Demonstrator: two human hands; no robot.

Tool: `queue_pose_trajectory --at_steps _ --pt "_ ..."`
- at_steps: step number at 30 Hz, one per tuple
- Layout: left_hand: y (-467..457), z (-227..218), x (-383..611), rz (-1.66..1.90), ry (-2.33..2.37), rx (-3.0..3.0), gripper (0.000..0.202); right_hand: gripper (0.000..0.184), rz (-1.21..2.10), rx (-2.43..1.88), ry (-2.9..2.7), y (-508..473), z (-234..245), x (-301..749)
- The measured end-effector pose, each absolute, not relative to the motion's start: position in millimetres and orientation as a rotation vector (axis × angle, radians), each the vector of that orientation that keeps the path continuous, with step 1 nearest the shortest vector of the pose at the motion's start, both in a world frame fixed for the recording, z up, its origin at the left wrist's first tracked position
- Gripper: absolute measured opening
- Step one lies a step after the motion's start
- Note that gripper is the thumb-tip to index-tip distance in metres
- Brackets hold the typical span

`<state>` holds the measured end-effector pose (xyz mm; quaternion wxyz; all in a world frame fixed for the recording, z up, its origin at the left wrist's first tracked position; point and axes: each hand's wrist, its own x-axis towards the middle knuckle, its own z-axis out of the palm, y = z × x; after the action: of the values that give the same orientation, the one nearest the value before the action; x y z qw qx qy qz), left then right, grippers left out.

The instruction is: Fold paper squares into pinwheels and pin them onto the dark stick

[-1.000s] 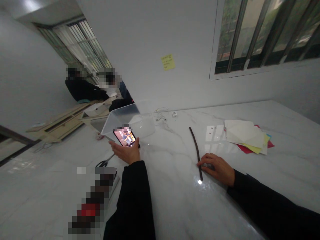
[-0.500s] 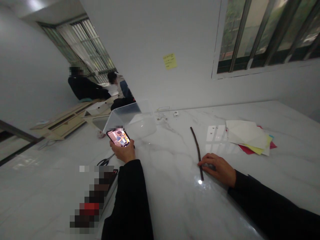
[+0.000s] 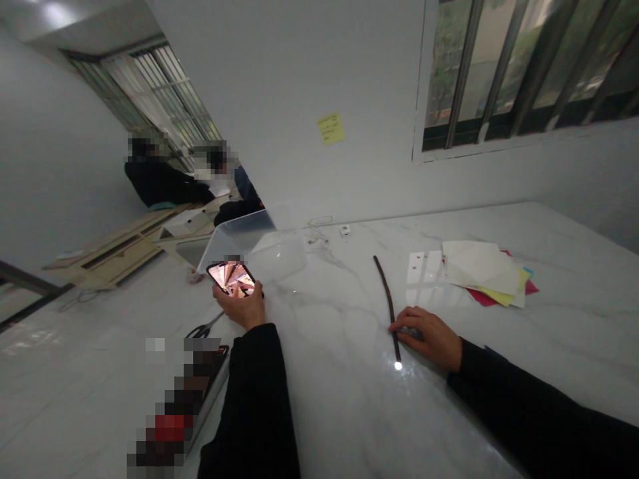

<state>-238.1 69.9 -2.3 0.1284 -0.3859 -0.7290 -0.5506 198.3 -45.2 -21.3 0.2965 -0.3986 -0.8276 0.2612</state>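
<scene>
My left hand (image 3: 244, 307) is closed round a smartphone (image 3: 231, 277), held sideways with its lit screen toward me. A thin, dark, slightly bent stick (image 3: 385, 287) lies on the white marbled tabletop (image 3: 339, 399). My right hand (image 3: 430, 336) rests on the table beside it, with thumb and index finger closed on the stick near its lower end. Dark-handled scissors (image 3: 202, 330) lie just left of my left wrist, partly covered by a blurred patch.
A clear plastic bin (image 3: 279, 256) stands behind the phone. Sheets of white and coloured paper (image 3: 482, 269) lie at the right. A white charger (image 3: 345, 231) and cable sit by the wall, below a yellow sticky note (image 3: 331, 128). Two people sit at the far left.
The picture on the phone screen has changed. The whole view has shifted slightly, with things now a little further left. Both hands keep their places, the right fingers still at the stick.
</scene>
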Motion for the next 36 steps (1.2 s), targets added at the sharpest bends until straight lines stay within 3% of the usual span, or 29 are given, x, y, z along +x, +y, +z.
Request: queue_pose_trajectory --at_steps 32,36 --pt "59 6 -221 -1.533 -2.238 -0.963 0.102 0.019 0.701 -1.062 -2.196 -46 -22 199" --pt "59 4 -225 -1.551 -2.223 -0.994 0.111 0.019 0.693 -1.061 -2.204 -46 -23 199"
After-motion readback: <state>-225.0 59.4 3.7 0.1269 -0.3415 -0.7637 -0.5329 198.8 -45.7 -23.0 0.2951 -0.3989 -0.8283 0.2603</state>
